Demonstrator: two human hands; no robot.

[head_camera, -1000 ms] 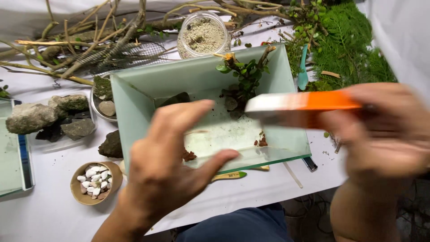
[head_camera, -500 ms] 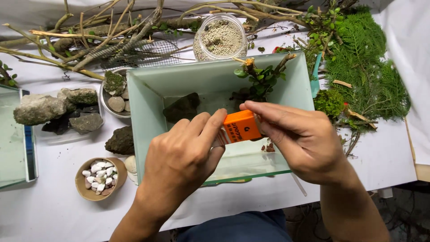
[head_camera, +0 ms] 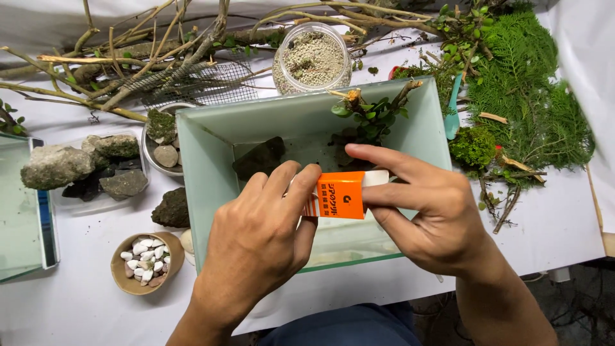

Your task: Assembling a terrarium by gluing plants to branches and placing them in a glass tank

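Glass forms the walls of the open tank (head_camera: 204, 168) at table centre; a dark rock (head_camera: 259, 157) and a small leafy plant (head_camera: 370, 120) are already set against its far wall, while the near floor remains mostly bare. Cuttings of green foliage (head_camera: 532, 96) lie far right, branches (head_camera: 128, 51) far left, leaving little free table beyond the near edge. Both hands work above the tank's near half. The right hand (head_camera: 426, 214) pinches the small orange box (head_camera: 341, 195) at its right end; the left hand (head_camera: 259, 240) grips its left end with thumb and fingers closed. The box appears unopened.
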